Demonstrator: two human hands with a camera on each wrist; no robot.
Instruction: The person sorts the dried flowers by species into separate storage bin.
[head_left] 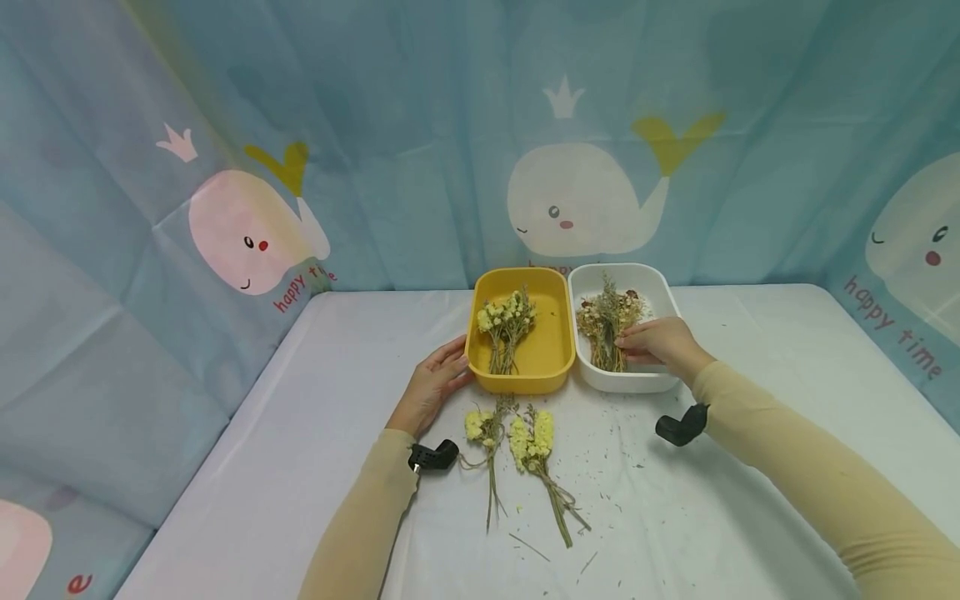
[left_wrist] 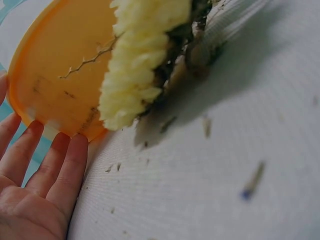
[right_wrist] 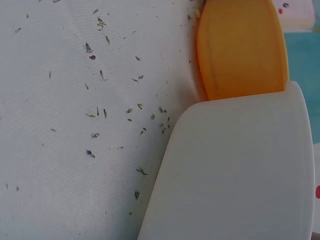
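Observation:
My left hand (head_left: 433,385) rests against the left side of a yellow tray (head_left: 555,385). In the left wrist view, its fingers (left_wrist: 70,165) lie fairly straight along the tray's outer wall. Inside that tray is a bunch of pale yellow dried flowers (head_left: 507,320). Reaching into the white tray (head_left: 630,383) beside it, my right hand (head_left: 663,346) pinches the stems of a dried flower bunch (head_left: 609,321). That bunch has greenish-grey tops and lies among other brownish dried flowers. The right wrist view shows only the trays' outer walls; the right hand is hidden there.
Two small tied bunches lie in front of the trays: one with yellow heads (head_left: 483,429), another with longer yellow spikes (head_left: 542,433). Stem bits (head_left: 528,547) and crumbs (right_wrist: 95,135) are scattered over the white tabletop (head_left: 300,467). A whale-print curtain (head_left: 420,167) hangs behind the trays.

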